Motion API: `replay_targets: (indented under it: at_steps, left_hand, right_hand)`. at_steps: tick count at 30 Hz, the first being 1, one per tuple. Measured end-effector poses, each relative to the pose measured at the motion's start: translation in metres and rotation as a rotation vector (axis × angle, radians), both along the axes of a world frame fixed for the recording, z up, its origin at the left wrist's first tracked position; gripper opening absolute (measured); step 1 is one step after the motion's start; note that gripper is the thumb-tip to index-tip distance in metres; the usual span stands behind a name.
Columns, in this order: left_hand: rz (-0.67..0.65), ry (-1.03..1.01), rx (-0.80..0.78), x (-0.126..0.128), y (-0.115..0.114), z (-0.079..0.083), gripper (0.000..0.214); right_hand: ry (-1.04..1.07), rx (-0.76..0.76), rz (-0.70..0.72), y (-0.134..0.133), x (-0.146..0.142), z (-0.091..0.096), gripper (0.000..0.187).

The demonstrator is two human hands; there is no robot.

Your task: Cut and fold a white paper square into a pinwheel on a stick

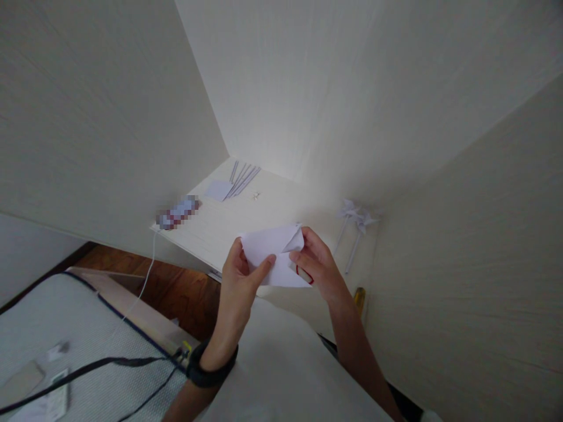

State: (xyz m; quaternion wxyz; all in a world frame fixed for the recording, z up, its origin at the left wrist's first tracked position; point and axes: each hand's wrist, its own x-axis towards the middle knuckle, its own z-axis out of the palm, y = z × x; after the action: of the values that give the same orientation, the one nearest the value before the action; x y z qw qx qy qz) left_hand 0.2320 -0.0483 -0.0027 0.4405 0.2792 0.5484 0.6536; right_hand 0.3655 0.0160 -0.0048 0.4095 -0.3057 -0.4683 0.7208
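A white sheet of paper [270,246] is held up in front of me between both hands, its upper right corner bent over. My left hand [241,269] is closed on the left edge, thumb lying on the front face. At the right side, my right hand [319,261] grips the paper near the bent corner. A red-edged loop [304,274], like a scissors handle, shows below the right thumb; whether the hand holds it I cannot tell. Two white paper pinwheels [364,220] on sticks lie right of that hand.
Several thin sticks [244,180] and a square of paper [219,190] lie toward the back of the white table [281,199]. Small pieces [256,196] are close by. A blurred-out object [178,212] with a white cable rests at the left edge. Panels enclose the table.
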Motion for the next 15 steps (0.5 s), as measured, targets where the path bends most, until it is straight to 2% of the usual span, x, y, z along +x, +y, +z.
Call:
replay_targets:
  at_steps: [6, 15]
  left_hand:
    - [0.036, 0.005, -0.004, 0.0002, 0.0009, 0.0, 0.038]
    - [-0.001, -0.018, -0.014, 0.0, 0.0005, 0.0036, 0.034]
  right_hand:
    - [-0.055, 0.004, 0.003, -0.0005, 0.0004, -0.0003, 0.029]
    - [-0.103, 0.001, -0.013, 0.0009, -0.0011, 0.0001, 0.029]
